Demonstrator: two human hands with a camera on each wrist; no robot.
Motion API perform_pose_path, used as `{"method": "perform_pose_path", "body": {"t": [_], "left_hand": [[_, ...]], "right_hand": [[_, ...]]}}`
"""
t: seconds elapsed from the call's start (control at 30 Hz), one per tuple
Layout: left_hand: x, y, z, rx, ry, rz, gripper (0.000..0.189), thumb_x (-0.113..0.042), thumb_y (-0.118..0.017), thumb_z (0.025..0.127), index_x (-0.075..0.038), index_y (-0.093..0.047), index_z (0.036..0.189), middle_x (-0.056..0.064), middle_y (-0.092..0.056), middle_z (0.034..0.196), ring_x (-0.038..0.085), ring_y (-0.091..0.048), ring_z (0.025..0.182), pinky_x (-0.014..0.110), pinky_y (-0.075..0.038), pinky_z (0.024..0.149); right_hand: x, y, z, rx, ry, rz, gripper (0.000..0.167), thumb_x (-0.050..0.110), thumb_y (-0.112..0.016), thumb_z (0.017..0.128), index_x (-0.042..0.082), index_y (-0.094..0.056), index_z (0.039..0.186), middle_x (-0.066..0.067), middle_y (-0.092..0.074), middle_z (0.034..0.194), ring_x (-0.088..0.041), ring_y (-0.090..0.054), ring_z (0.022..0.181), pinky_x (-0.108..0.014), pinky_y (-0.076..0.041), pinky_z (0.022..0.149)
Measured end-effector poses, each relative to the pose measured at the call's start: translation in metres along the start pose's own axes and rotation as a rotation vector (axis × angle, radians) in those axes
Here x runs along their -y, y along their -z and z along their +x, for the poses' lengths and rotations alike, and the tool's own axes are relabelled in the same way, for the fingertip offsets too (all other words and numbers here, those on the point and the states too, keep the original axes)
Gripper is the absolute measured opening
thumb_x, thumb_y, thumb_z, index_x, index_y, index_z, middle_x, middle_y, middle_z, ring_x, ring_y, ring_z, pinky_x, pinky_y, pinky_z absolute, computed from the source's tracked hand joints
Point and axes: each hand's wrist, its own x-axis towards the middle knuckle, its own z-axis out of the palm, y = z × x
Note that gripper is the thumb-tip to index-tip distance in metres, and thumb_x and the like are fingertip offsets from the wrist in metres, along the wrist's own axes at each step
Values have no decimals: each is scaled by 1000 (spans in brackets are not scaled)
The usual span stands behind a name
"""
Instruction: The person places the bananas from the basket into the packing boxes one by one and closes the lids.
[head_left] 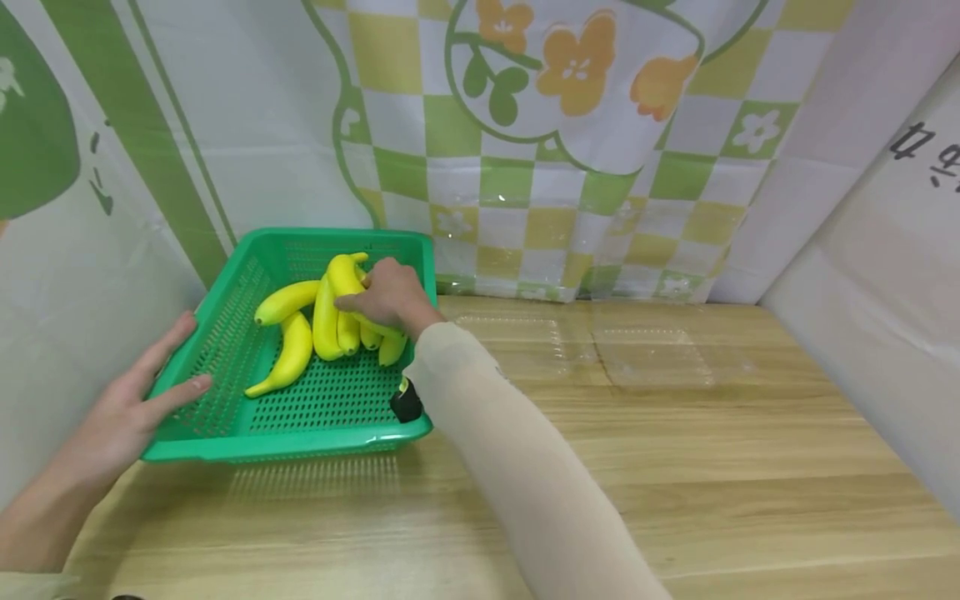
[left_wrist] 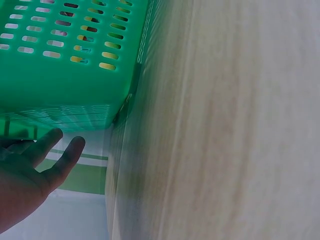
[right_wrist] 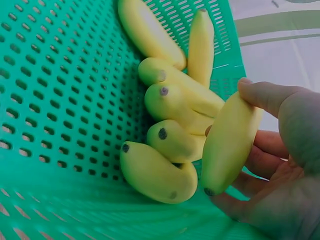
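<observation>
In the head view a green plastic basket [head_left: 285,446] with slotted walls stands on the table at the left. Several yellow bananas [head_left: 292,354] lie in it, mostly bunched toward its right side. My right hand [head_left: 390,293] reaches in from the right and grips one banana [right_wrist: 232,142] between thumb and fingers, above the others. My left hand [head_left: 123,417] holds the basket's left rim, thumb over the inside and fingers along the outside. In the left wrist view, two of its fingers [left_wrist: 65,162] extend beside the basket wall.
Clear plastic trays [head_left: 656,354] sit on the wooden table [head_left: 675,483] right of the basket, near the patterned back cloth [head_left: 525,192]. A small dark object [head_left: 407,402] shows beside the right sleeve; its kind is unclear. White sheeting walls [head_left: 885,275] bound the sides.
</observation>
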Motion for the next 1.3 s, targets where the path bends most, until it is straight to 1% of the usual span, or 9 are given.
{"method": "perform_pose_path", "body": {"t": [0.1,0.2,0.33,0.43,0.57,0.73,0.87,1.1,1.3], "left_hand": [[-1,-1,0,5,3,-17,74,-19,-47,114,-30,-2,172,-26,4,175,9,13,162,35,17,130],[0,0,0,1,8,2,74,-19,-47,114,-32,-3,172,-27,3,175,5,11,161,13,7,125],[2,0,0,-6,15,13,74,-20,-48,114,-35,-3,172,-28,3,174,3,10,161,8,4,121],[2,1,0,-4,15,-6,74,-21,-48,114,-36,-4,171,-29,3,174,7,11,162,31,14,130],[3,1,0,-6,24,-2,74,-22,-48,114,-37,-4,171,-32,2,172,7,11,161,35,15,130],[4,1,1,-9,21,7,74,-21,-48,114,-36,-4,171,-31,3,173,9,11,162,16,8,126],[5,1,1,-9,15,-6,75,-21,-49,113,-35,-4,171,-30,3,173,9,13,162,29,14,130],[5,3,2,-9,9,35,75,-21,-49,114,-34,-4,172,-31,2,173,0,10,160,-7,-3,106],[5,1,2,-3,11,23,75,-20,-49,114,-33,-3,172,-30,3,173,3,11,161,-3,0,112]], "right_hand": [[2,3,-3,-4,13,13,56,47,-77,97,18,-45,62,7,-30,58,-8,-34,52,-21,-36,51],[6,7,-6,-9,42,20,59,48,-75,98,18,-41,61,7,-29,58,-8,-30,50,-21,-34,50],[12,14,-11,-14,82,36,64,50,-73,100,19,-34,59,8,-24,56,-8,-23,48,-21,-29,48],[15,20,-15,-16,104,38,62,50,-71,101,19,-38,59,8,-26,54,-8,-24,48,-21,-29,48],[14,29,-21,-30,117,21,57,51,-68,102,18,-47,62,7,-29,55,-8,-28,49,-20,-33,51],[8,41,-28,-50,117,89,53,47,-70,102,16,-50,64,7,-27,56,-8,-30,51,-20,-33,53],[2,51,-35,-60,108,167,43,46,-72,101,11,-67,76,4,-33,63,-10,-33,54,-22,-34,54],[-10,65,-46,-83,90,247,43,46,-75,99,13,-79,126,-2,-74,121,-13,-58,80,-24,-49,66],[-25,70,-51,-119,83,279,42,41,-77,98,14,-78,130,-3,-75,110,-16,-57,83,-26,-48,68]]}}
